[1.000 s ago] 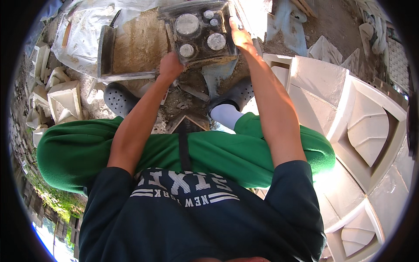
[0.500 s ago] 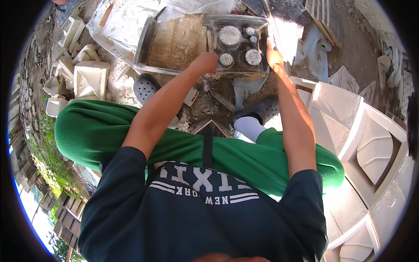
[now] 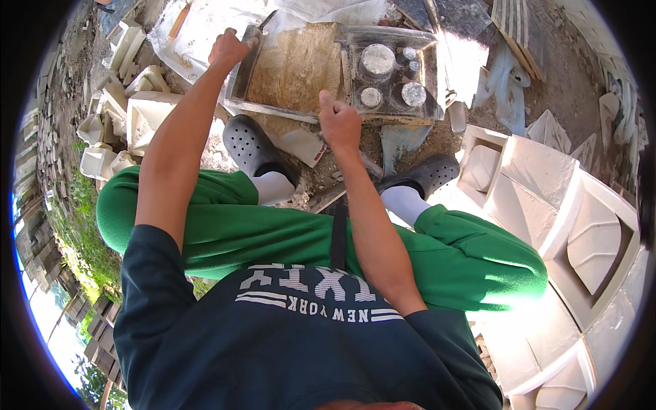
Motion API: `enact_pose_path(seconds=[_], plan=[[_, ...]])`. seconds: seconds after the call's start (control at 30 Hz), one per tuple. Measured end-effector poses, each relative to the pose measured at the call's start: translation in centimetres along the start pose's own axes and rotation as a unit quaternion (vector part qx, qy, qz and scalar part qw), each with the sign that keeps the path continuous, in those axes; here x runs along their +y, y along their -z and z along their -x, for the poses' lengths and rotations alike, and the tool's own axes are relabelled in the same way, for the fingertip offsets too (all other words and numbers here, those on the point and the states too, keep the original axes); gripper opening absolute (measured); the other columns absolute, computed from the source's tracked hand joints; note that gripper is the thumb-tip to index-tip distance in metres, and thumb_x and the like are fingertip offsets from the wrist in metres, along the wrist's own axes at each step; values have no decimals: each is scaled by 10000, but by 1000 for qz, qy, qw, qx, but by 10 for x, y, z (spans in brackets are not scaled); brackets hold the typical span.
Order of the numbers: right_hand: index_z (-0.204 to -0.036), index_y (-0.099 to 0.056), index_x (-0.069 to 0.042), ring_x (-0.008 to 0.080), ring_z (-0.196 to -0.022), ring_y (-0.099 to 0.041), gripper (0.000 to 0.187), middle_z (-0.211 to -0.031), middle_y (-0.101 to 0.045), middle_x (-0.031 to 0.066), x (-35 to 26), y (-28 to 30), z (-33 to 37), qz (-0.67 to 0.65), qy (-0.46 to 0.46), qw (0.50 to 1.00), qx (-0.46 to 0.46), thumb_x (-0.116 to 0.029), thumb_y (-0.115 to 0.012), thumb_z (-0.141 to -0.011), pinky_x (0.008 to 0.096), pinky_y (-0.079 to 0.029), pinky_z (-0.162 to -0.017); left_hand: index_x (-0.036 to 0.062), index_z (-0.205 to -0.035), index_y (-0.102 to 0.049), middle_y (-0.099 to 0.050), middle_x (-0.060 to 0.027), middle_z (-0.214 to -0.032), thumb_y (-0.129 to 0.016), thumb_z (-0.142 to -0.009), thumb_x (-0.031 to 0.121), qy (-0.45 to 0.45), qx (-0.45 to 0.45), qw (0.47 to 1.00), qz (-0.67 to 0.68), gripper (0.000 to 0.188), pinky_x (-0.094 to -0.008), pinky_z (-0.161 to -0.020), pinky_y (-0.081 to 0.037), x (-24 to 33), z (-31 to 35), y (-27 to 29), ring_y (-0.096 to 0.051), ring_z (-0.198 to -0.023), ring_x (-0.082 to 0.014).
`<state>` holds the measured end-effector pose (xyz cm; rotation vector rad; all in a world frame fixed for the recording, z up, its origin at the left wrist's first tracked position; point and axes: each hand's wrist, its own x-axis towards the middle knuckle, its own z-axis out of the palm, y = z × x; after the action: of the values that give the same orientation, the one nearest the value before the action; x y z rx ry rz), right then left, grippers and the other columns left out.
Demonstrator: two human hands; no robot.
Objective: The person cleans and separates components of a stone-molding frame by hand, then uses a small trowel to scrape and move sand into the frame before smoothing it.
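In front of my feet lies a dark rectangular frame [image 3: 277, 113]; its left part has a rough tan surface [image 3: 294, 68], and its right part bears several round grey cylinders [image 3: 377, 60]. My left hand [image 3: 229, 50] is at the far left corner, thumb over the left side board [image 3: 244, 74], fingers curled on its outer side. Above the near board, my right hand [image 3: 340, 126] is closed, its thumb raised over the tan surface's edge. What lies under its curled fingers is hidden. A thin dark strip [image 3: 268, 20] sticks out by the far left corner.
White sheeting [image 3: 167, 51] spreads behind the frame, with a wooden-handled tool [image 3: 180, 20] on it. Pale cast pieces [image 3: 147, 113] are heaped at the left. Large white moulded panels [image 3: 526, 160] stand at the right, beyond my dark clogs [image 3: 427, 174].
My left hand has moved from the frame's near middle to its far left corner. My right hand has left the right side board and come to the near middle. The view has shifted slightly.
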<state>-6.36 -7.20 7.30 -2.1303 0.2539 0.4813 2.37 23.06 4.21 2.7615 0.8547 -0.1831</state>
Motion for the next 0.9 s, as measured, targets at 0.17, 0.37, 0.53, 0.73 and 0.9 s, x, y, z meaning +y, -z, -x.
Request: enact_pose_path(seconds=[0.17,0.37,0.53,0.73,0.9], plan=[[-704,-640,26,173,-525,-592,784,-607,-624,113,39,-32,16,74,-182,952,-233,-715,-451,-879,327,-464,-491,15,-1204,-606,-646,-167,-1196,-729,-786,491,69,-129,989,4,646,-455,-937,-482,-16,14,-28,-595,-1149,-345],[-1115,-570,31,200,-641,-656,775,-868,-693,142,40,-62,3,-326,-299,848,-291,-700,-451,-887,331,-506,-515,59,-1182,-628,-655,-181,-1166,-713,-800,476,62,-59,996,16,571,-444,-917,-487,-3,22,-30,-604,-1120,-358],[-884,-617,-16,183,-568,-615,503,-752,-674,105,28,-77,0,-475,-412,749,-207,-510,-524,-888,297,-436,-446,49,-1158,-630,-648,-208,-1151,-660,-842,430,10,-69,996,55,496,-464,-905,-478,-20,19,-27,-595,-1110,-383],[-691,-597,-31,141,-443,-514,413,-541,-564,43,-5,-45,15,-437,-305,840,-105,-408,-537,-849,302,-367,-413,-24,-1076,-615,-654,-260,-1066,-602,-859,409,-45,-8,998,45,484,-478,-886,-480,1,28,12,-616,-1023,-431],[-615,-552,-24,147,-393,-468,433,-518,-541,62,-4,-12,19,-392,-244,887,1,-397,-582,-831,310,-359,-397,-35,-1075,-599,-655,-280,-1030,-585,-851,383,-49,10,994,95,474,-486,-874,-483,18,49,26,-624,-998,-436]])
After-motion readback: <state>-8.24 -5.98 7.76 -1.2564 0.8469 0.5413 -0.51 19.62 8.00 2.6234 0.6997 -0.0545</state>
